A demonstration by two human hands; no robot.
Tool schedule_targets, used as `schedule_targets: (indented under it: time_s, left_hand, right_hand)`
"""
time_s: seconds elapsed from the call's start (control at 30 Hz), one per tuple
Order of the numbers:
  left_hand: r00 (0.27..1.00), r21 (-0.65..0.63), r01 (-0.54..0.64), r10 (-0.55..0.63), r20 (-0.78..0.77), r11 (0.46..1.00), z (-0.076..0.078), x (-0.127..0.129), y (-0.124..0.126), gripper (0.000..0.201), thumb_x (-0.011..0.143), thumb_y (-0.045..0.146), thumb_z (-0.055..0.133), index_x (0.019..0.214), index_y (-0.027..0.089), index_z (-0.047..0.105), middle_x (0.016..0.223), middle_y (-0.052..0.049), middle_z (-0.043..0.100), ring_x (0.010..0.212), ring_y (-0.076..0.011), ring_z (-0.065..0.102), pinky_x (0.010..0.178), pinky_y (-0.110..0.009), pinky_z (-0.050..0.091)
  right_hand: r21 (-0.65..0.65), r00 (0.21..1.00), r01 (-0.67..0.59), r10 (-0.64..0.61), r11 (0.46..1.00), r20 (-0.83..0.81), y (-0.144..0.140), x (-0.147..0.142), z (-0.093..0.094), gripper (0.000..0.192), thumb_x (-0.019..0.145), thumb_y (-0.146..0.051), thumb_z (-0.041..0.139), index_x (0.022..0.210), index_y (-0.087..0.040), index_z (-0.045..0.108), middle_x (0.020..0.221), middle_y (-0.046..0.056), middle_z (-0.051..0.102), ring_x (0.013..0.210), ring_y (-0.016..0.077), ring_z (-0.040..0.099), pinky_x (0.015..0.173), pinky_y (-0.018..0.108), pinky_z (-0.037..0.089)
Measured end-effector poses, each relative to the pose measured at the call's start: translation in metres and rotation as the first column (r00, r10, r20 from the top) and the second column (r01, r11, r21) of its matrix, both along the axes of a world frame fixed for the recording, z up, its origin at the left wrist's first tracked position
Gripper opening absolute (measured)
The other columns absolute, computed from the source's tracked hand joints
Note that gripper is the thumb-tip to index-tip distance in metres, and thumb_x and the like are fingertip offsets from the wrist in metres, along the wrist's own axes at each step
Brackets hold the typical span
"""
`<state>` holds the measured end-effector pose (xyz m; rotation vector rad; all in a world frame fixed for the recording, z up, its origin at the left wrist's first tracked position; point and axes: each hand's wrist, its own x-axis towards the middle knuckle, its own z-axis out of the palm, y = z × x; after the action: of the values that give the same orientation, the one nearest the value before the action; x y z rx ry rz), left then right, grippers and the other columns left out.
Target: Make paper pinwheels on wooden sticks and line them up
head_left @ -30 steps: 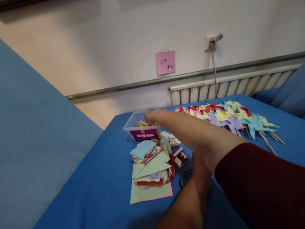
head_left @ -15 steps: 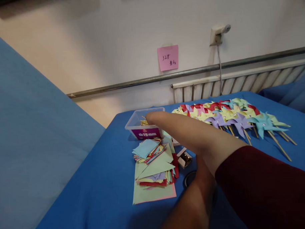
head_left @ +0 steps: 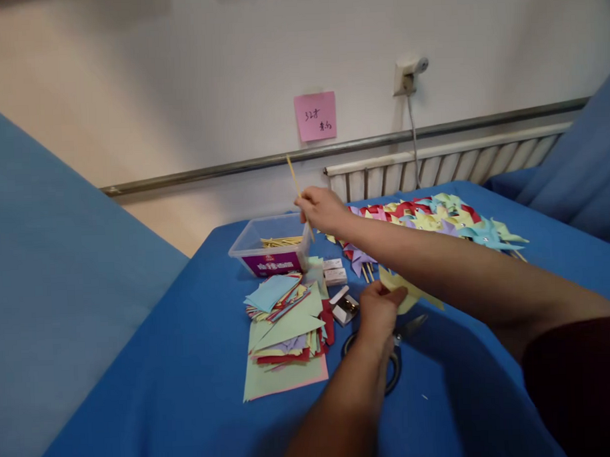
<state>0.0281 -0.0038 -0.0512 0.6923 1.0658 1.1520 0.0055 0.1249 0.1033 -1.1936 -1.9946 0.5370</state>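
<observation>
The person's right hand is stretched out over the blue table, fingers pinched around a thin wooden stick that stands tilted, its top leaning toward the wall, just above the near corner of a clear plastic box with more sticks lying inside. The left hand sits closer in, fingers closed on the edge of a yellow folded paper piece, held low over the cloth. Under that wrist lie black-handled scissors, partly covered by the forearm. Just left of the hand is a small open box of pins, with two little white boxes behind it, and beside those a loose heap of coloured paper squares. Along the far side of the table a row of finished paper pinwheels lies overlapping, sticks pointing toward the person. A pink note is stuck on the wall above the radiator
</observation>
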Motion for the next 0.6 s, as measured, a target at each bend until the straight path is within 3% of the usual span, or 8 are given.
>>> schedule_targets:
  time_s: [0.1,0.23,0.3,0.43,0.6]
  left_hand:
    - [0.998,0.073,-0.058,0.059,-0.014,0.996,0.006,-0.003,0.001,0.030,0.051,0.032,0.083,0.068,0.014,0.066,0.057,0.000,0.061,0.048,-0.0113,0.052,0.052,-0.026,0.043]
    - [0.985,0.146,-0.171,0.175,-0.010,0.974,0.014,-0.010,0.006,0.036,0.050,0.031,0.083,0.077,0.013,0.068,0.066,-0.002,0.067,0.052,-0.0123,0.057,0.055,-0.026,0.043]
    - [0.971,0.170,-0.234,0.240,-0.019,0.957,0.018,-0.013,0.009,0.037,0.051,0.032,0.083,0.079,0.012,0.068,0.069,-0.003,0.069,0.056,-0.0127,0.059,0.059,-0.026,0.044]
    - [0.955,0.214,-0.273,0.290,-0.055,0.938,0.024,-0.017,0.013,0.039,0.051,0.031,0.082,0.083,0.012,0.070,0.072,-0.004,0.070,0.058,-0.0131,0.060,0.060,-0.025,0.044]
    - [0.946,0.248,-0.297,0.320,-0.057,0.922,0.028,-0.016,0.013,0.037,0.052,0.028,0.082,0.082,0.011,0.070,0.075,-0.004,0.071,0.062,-0.0135,0.061,0.064,-0.026,0.045]
  right_hand:
    - [-0.058,0.919,-0.024,0.000,0.998,-0.394,-0.056,0.058,-0.009,0.031,0.093,-0.037,0.042,0.099,-0.017,0.065,0.062,-0.002,0.062,0.053,0.0115,0.056,0.056,0.024,0.044]
    - [-0.251,0.741,-0.090,-0.104,0.964,-0.663,-0.119,0.113,-0.045,0.034,0.084,-0.037,0.054,0.113,-0.020,0.059,0.062,-0.005,0.060,0.040,0.0085,0.042,0.043,0.023,0.033]
    - [-0.330,0.698,-0.125,-0.153,0.936,-0.700,-0.138,0.127,-0.069,0.032,0.081,-0.040,0.057,0.105,-0.019,0.061,0.062,-0.005,0.059,0.040,0.0079,0.040,0.041,0.023,0.030]
    - [-0.426,0.737,-0.083,-0.232,0.901,-0.635,-0.150,0.138,-0.111,0.036,0.085,-0.050,0.051,0.097,-0.019,0.063,0.051,-0.006,0.053,0.039,0.0097,0.039,0.041,0.023,0.028]
    - [-0.395,0.747,-0.170,-0.143,0.903,-0.649,-0.150,0.137,-0.129,0.030,0.084,-0.047,0.056,0.089,-0.019,0.064,0.058,-0.005,0.058,0.043,0.0082,0.040,0.043,0.022,0.027]
